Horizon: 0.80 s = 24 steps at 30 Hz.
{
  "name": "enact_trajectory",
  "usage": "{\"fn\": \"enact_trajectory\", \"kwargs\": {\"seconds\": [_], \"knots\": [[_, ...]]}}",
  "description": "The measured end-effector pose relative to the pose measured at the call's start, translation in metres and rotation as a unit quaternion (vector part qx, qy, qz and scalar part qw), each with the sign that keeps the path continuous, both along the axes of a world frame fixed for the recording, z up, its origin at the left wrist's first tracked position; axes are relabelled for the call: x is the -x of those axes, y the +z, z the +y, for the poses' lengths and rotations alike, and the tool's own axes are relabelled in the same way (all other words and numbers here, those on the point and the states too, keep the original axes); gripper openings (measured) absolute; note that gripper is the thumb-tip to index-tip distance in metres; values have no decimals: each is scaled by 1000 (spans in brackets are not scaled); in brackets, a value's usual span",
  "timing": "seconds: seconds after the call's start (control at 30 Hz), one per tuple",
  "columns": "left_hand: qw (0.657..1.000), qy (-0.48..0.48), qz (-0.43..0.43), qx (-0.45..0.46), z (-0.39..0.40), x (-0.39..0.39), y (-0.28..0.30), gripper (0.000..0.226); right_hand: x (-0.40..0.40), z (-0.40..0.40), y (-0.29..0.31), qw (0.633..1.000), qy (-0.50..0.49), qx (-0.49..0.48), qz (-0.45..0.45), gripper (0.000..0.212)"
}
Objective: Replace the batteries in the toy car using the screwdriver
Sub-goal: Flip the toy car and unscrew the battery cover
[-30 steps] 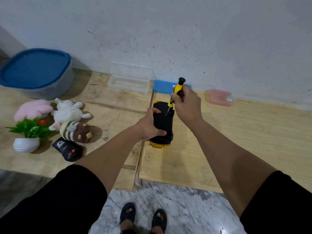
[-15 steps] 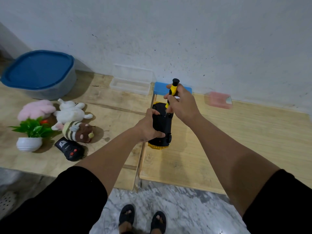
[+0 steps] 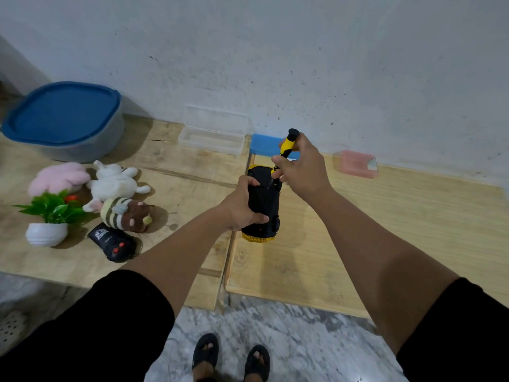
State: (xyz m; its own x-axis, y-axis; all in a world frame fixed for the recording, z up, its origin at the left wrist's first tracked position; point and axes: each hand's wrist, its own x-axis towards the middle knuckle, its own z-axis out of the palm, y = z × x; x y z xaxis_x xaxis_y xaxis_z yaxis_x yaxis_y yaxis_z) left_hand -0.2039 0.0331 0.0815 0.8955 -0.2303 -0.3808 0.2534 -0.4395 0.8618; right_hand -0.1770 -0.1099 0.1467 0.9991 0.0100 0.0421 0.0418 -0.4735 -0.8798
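Note:
The toy car (image 3: pixel 264 201) lies upside down on the wooden platform (image 3: pixel 385 230), its black underside up and a yellow body edge showing at both ends. My left hand (image 3: pixel 242 206) grips the car's left side and holds it steady. My right hand (image 3: pixel 300 168) pinches a yellow and black screwdriver (image 3: pixel 287 143), tilted, with its tip down on the far part of the car's underside. No batteries are visible.
A black remote control (image 3: pixel 114 242), plush toys (image 3: pixel 115 183) and a small potted plant (image 3: pixel 48 219) lie at the left. A blue-lidded tub (image 3: pixel 64 119), a clear plastic box (image 3: pixel 213 133), a blue pad (image 3: pixel 265 144) and a pink box (image 3: pixel 355 164) line the wall.
The screwdriver has stayed on the car's underside while my right hand shifted slightly around its handle. My left hand keeps the same grip on the car.

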Motion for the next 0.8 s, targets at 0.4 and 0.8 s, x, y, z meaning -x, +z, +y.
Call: {"fn": "enact_trajectory", "kwargs": {"seconds": [0.4,0.8], "knots": [[1000,-8,-10,6,-14,-1,4,69,0,0,-4,1000,4,-12,-7,15],[1000,-2,-15,3,-12,-6,4,68,-4,-14,-5,999,-29,-24,-5,23]]}}
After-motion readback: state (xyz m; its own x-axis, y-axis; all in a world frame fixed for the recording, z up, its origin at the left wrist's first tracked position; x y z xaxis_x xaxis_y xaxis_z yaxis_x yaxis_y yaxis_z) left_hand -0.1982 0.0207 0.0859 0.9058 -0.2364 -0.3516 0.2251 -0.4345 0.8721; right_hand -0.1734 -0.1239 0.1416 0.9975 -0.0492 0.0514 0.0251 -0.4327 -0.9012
